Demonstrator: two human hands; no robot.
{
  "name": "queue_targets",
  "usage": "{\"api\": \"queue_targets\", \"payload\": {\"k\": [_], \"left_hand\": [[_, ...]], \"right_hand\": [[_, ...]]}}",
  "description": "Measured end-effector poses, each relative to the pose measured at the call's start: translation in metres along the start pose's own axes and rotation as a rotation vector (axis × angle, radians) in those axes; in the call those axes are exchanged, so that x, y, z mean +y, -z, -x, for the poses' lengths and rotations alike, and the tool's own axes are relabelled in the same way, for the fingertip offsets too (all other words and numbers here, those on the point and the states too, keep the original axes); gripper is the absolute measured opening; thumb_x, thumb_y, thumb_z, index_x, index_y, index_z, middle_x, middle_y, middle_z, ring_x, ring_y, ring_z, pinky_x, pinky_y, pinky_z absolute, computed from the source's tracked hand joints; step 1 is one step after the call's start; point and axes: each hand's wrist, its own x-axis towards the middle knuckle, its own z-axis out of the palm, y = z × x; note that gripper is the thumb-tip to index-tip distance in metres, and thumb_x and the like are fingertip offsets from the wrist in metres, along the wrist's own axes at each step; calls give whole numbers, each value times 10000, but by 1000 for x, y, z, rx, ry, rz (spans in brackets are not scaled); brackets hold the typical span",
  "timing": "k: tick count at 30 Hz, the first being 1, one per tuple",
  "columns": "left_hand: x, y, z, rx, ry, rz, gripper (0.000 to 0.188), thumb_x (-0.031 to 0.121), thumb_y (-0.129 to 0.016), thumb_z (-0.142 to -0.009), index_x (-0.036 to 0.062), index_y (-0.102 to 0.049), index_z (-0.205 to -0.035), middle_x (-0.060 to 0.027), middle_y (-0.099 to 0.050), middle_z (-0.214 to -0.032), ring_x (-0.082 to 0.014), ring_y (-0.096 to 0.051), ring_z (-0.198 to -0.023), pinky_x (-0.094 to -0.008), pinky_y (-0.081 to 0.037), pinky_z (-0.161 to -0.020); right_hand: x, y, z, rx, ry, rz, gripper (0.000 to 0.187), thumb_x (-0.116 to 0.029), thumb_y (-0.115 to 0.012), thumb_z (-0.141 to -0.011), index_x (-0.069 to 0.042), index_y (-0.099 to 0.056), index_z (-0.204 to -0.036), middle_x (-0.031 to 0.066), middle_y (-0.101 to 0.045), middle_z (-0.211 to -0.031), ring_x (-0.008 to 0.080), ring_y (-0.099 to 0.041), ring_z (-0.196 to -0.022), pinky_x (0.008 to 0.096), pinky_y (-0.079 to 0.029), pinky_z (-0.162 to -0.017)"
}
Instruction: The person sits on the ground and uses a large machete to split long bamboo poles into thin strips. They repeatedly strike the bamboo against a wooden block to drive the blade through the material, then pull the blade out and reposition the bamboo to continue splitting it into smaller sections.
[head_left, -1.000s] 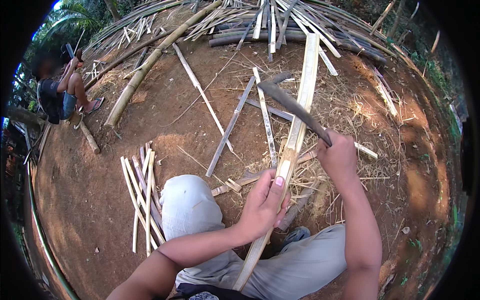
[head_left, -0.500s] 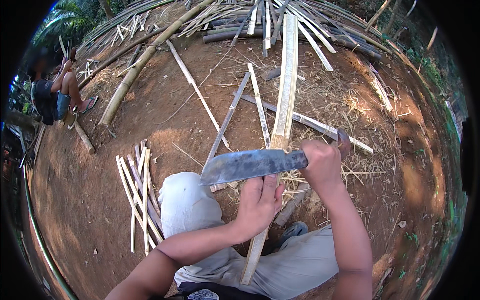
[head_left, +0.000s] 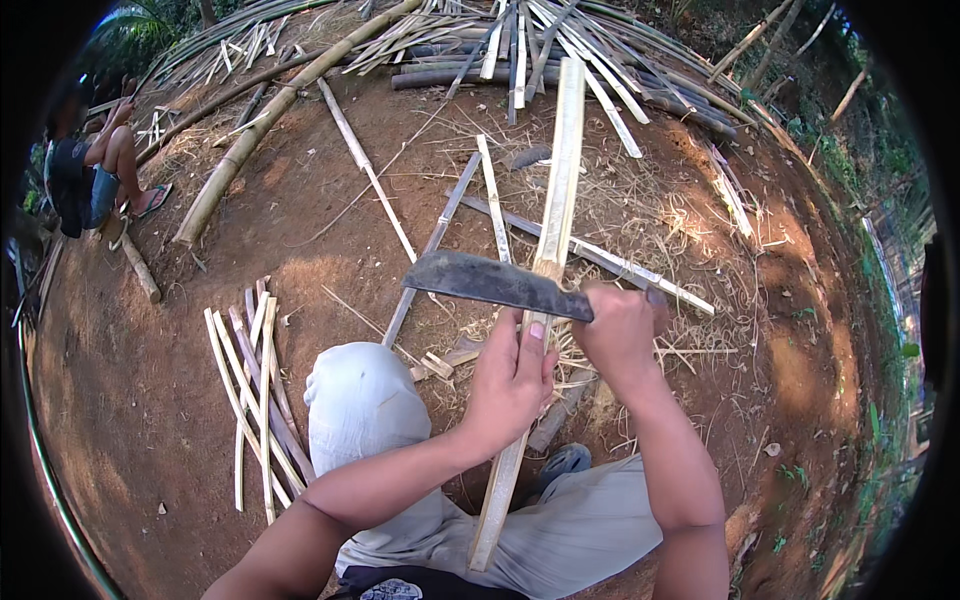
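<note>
A long pale split bamboo strip point(head_left: 556, 200) runs from my lap up and away over the red earth. My left hand point(head_left: 508, 380) grips it about a third of the way up. My right hand point(head_left: 620, 335) is closed around the handle of a broad dark machete point(head_left: 490, 283). The blade lies level across the strip just above my left hand, pointing left. My bent knee in pale grey trousers point(head_left: 360, 405) sits to the left of the strip.
A bundle of thin bamboo slats point(head_left: 252, 385) lies on the ground at my left. Loose strips and shavings point(head_left: 640, 230) litter the earth ahead. Long bamboo poles point(head_left: 270, 120) are heaped at the far side. A seated person point(head_left: 85, 170) is at far left.
The machete came down from a raised position to lie flat across the strip. My right hand dropped toward my left hand. My left hand kept its grip.
</note>
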Motion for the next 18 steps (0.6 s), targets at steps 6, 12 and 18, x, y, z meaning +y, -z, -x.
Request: {"api": "queue_targets", "payload": {"k": [6,12,18], "left_hand": [[11,-6,-2,7,64,128,148,151,-422,-1043,22,-488,-1071,-13,-498,-673,-76,-476,-504,-250,-372,-439],[-12,1,16,-25,156,134,181,205,-398,-1072,55,-434,-1166,-18,-463,-713,-63,-406,-477,-241,-353,-417],[-5,4,4,-120,108,81,192,198,-399,-1072,96,-379,-1233,-45,-462,-756,-84,-404,-491,-243,-369,-441]], "right_hand": [[10,4,-10,32,21,33,129,-71,-646,-747,-56,-583,-635,147,-623,-588,316,-656,-534,413,-529,-523],[18,-2,-5,-46,-32,41,124,-44,-611,-765,-57,-587,-645,139,-625,-590,283,-654,-513,405,-511,-504],[7,7,14,-46,-7,-22,102,-74,-675,-720,-38,-586,-687,154,-634,-624,341,-657,-560,442,-526,-535]]}}
